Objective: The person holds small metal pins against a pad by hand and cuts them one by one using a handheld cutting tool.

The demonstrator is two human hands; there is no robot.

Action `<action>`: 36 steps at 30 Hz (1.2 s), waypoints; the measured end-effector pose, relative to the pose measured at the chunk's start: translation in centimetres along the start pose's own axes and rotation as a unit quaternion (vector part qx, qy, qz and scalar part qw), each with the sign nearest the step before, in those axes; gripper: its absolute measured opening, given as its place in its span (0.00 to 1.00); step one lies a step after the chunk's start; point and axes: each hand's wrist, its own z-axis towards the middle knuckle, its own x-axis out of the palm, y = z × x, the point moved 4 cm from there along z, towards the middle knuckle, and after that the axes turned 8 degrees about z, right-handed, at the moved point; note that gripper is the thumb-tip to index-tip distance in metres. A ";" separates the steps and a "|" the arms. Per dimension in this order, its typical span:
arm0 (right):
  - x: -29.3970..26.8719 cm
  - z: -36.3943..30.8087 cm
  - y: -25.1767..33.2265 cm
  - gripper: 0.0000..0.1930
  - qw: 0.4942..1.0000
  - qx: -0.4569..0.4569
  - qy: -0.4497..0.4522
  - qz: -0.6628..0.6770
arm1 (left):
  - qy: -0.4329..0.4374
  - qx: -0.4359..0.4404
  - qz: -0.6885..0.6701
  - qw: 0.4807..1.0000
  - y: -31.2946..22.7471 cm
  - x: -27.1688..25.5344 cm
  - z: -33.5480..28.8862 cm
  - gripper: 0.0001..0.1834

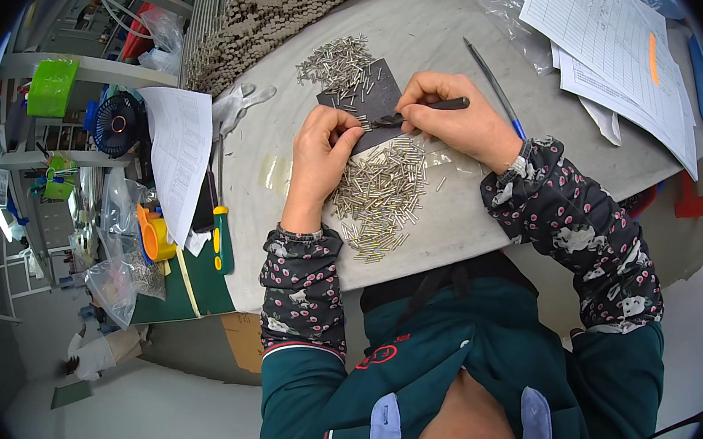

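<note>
My right hand [458, 116] is closed around a slim black pen-like tool [447, 104], whose dark tip points left over a dark grey pad [384, 89]. Thumb and forefinger of my left hand [321, 150] come together on the pad, right by a few short metal pins [365, 123] at the tool's tip. Whether those fingers grip a pin is hidden. A loose pile of silvery pins [338, 67] lies across the pad's far left edge. Below the hands, a larger pile of pins [378, 191] spreads over the table toward me.
A blue-ended pen [495, 87] and stacked paper sheets [604, 34] lie to the right. Many stacked rods [265, 25] line the table's far side. To the left are a white glove [240, 103], a green-handled screwdriver [221, 240], a small black fan [118, 123] and a yellow tape dispenser [156, 234].
</note>
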 end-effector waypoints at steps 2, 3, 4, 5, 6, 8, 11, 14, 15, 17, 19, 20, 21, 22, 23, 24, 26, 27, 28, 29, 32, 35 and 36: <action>-0.1 0.0 0.0 0.06 1.000 -0.003 -0.008 0.011 | 0.006 -0.007 0.006 1.000 -0.1 0.1 0.0 0.03; -0.1 0.0 0.1 0.05 1.000 -0.006 -0.015 0.022 | 0.007 -0.006 0.007 1.000 -0.1 0.1 0.0 0.03; -0.1 0.0 0.1 0.05 1.000 -0.006 -0.015 0.023 | -0.006 -0.007 0.007 1.000 -0.1 0.0 0.1 0.04; -0.1 0.0 0.1 0.05 1.000 -0.007 -0.014 0.012 | -0.019 -0.007 0.006 1.000 -0.1 0.0 0.1 0.04; -0.1 0.0 0.1 0.05 1.000 -0.007 -0.013 0.001 | -0.018 -0.007 0.007 1.000 0.0 0.1 0.1 0.04; -0.1 0.1 0.0 0.06 1.000 -0.012 -0.014 0.002 | -0.061 -0.026 -0.011 0.998 0.3 0.0 0.3 0.05; -0.1 0.1 0.1 0.06 1.000 -0.013 -0.015 0.003 | -0.065 -0.034 0.005 0.997 0.3 0.2 0.5 0.04; -0.3 0.1 -0.1 0.06 1.000 -0.014 -0.018 0.004 | -0.040 -0.036 0.022 0.998 0.5 0.5 0.8 0.04; -0.3 0.1 -0.2 0.06 1.000 -0.017 -0.016 0.004 | -0.039 -0.036 0.023 0.998 0.4 0.5 0.8 0.04; -0.3 0.2 -0.3 0.06 1.000 -0.014 -0.017 0.004 | -0.034 -0.050 0.017 0.998 0.4 0.5 0.8 0.03; -0.2 0.2 -0.2 0.06 1.000 -0.011 -0.018 0.004 | -0.033 -0.047 0.012 0.998 0.5 0.5 0.8 0.03; -0.2 0.1 -0.2 0.06 1.000 -0.009 -0.017 0.004 | -0.032 -0.043 0.008 0.999 0.5 0.5 0.8 0.03; -0.2 0.1 -0.2 0.06 1.000 -0.007 -0.018 0.003 | -0.032 -0.043 0.008 0.999 0.5 0.5 0.9 0.03; -0.3 0.1 -0.2 0.06 1.000 -0.007 -0.018 0.003 | -0.029 -0.044 0.012 0.999 0.4 0.5 0.9 0.04; -0.3 0.1 -0.3 0.06 1.000 -0.007 -0.019 0.000 | -0.027 -0.046 0.016 0.998 0.4 0.6 0.9 0.04; -0.3 0.1 -0.3 0.05 1.000 -0.006 -0.019 -0.003 | -0.027 -0.046 0.016 0.998 0.5 0.6 0.9 0.04; -0.2 0.1 -0.2 0.05 1.000 -0.006 -0.018 -0.004 | -0.028 -0.037 0.017 0.999 0.6 0.5 0.9 0.04; -0.2 0.1 -0.1 0.05 1.000 -0.006 -0.017 -0.005 | -0.028 -0.038 0.017 0.999 0.6 0.5 0.9 0.04; -0.1 0.1 -0.2 0.05 1.000 -0.005 -0.017 -0.005 | -0.028 -0.037 0.018 0.999 0.6 0.5 0.9 0.04; -0.1 0.1 -0.2 0.05 1.000 -0.009 -0.018 -0.009 | -0.029 -0.036 0.019 0.999 0.6 0.5 0.8 0.04; -0.2 0.1 -0.1 0.05 1.000 -0.012 -0.019 -0.014 | -0.019 -0.032 0.024 0.999 0.5 0.5 0.9 0.03; -0.1 0.1 -0.2 0.06 1.000 -0.012 -0.019 -0.011 | -0.019 -0.037 0.019 0.999 0.6 0.6 0.8 0.03; -0.1 0.1 -0.1 0.06 1.000 -0.013 -0.020 -0.008 | -0.019 -0.037 0.019 0.999 0.6 0.6 0.8 0.03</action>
